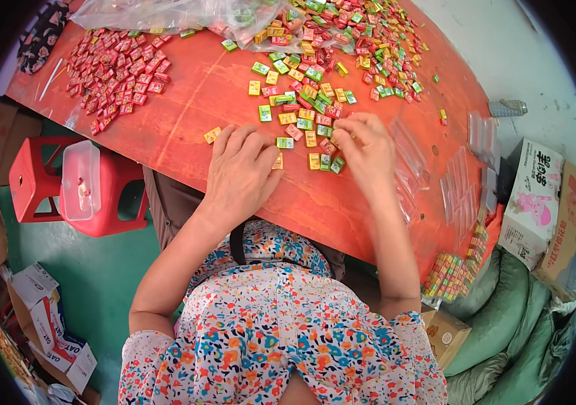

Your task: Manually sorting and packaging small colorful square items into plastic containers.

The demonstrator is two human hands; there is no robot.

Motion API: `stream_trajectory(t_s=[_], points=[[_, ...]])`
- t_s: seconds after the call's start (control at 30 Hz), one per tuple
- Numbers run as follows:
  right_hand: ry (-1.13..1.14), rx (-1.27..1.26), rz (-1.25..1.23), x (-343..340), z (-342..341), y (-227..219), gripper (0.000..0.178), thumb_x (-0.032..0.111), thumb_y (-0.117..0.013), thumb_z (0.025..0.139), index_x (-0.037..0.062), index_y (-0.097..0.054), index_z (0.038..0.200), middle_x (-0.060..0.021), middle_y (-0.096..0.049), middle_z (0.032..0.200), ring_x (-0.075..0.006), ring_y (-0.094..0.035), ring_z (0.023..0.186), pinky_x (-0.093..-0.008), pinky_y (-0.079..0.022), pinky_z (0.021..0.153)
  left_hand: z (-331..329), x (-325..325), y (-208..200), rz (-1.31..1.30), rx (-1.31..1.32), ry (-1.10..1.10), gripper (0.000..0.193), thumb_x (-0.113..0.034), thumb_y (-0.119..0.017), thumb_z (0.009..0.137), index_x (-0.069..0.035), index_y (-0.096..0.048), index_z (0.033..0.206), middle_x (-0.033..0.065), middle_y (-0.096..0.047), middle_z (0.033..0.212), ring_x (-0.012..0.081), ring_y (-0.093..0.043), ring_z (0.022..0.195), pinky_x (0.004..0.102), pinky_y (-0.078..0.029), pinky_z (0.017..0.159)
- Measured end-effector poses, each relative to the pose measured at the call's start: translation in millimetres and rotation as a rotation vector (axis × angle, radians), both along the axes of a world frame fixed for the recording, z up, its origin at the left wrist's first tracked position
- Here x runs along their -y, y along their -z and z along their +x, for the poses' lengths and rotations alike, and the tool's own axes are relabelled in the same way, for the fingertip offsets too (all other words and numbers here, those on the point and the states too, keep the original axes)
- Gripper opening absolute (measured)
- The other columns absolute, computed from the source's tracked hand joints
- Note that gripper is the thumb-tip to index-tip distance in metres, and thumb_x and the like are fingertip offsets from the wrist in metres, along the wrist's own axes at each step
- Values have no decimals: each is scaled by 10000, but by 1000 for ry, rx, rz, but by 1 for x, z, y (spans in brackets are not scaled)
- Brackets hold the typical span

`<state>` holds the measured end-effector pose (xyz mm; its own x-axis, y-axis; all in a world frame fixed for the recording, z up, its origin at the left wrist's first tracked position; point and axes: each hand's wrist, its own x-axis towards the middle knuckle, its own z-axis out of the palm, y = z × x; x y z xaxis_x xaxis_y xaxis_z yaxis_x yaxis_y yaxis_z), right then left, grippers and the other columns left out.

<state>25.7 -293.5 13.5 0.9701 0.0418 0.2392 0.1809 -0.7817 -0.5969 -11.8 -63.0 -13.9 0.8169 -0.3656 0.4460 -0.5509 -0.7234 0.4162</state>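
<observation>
Small bright boxes, red, green and yellow, lie loosely scattered (306, 115) across the red tabletop in front of me. My left hand (241, 172) rests on the table near its front edge, fingers apart and slightly bent. One yellow box (278, 161) sits in the gap by its thumb and index finger; another yellow box (213, 136) lies beside its outer fingertips. At the right side of the scatter, my right hand (369, 152) has thumb and index finger pinched together among the boxes. What the pinch holds is hidden. Three boxes (325, 162) stand in a short row just left of it.
A red-box pile (119, 74) lies far left; a mixed heap (382, 47) and clear plastic bag (234, 20) lie at the back. Clear plastic trays (460, 196) and stacked boxes (446, 277) line the right side. Red stools (109, 196) hold a clear tub (81, 179).
</observation>
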Motion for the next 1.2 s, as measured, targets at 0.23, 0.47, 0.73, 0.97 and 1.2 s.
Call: stream_trajectory(t_s=[0.23, 0.47, 0.73, 0.97, 1.2], points=[[-175, 234, -466, 3, 37, -2, 253, 160, -719, 826, 82, -694, 1065, -84, -692, 950, -276, -634, 925, -410, -516, 792, 2, 4, 1, 1, -16, 23, 319, -184, -776, 762, -79, -663, 1042, 67, -581, 1110, 297, -516, 1179, 500, -357, 1071], [-196, 174, -235, -22, -7, -6, 255, 172, -715, 815, 71, -674, 1046, -98, -655, 860, -285, -636, 839, -416, -522, 724, -1, -4, 3, -37, -62, 34, 350, -183, -795, 744, -78, -672, 1054, 63, -589, 1119, 293, -518, 1179, 495, -370, 1062], [-132, 116, -205, -16, -46, -3, 324, 211, -773, 804, 61, -674, 1073, -125, -653, 1014, -314, -644, 949, -418, -535, 795, 1, 3, 1, -26, -91, 44, 341, -191, -780, 759, -90, -681, 1070, 39, -601, 1079, 263, -541, 1086, 481, -399, 1000], [-216, -77, -164, 22, -45, -4, 389, 166, -762, 828, 46, -647, 1180, -135, -608, 1155, -333, -645, 1016, -414, -547, 827, 4, 16, -2, 52, -132, 60, 321, -163, -757, 780, -66, -673, 1074, 77, -603, 984, 273, -587, 933, 413, -490, 826], [-383, -24, -158, 22, -33, 5, 374, 96, -724, 839, 67, -642, 1203, -121, -609, 1144, -332, -631, 1038, -422, -538, 860, 10, 28, -3, -49, -256, 113, 342, -112, -728, 811, -8, -645, 1127, 133, -575, 933, 344, -617, 860, 443, -519, 727]])
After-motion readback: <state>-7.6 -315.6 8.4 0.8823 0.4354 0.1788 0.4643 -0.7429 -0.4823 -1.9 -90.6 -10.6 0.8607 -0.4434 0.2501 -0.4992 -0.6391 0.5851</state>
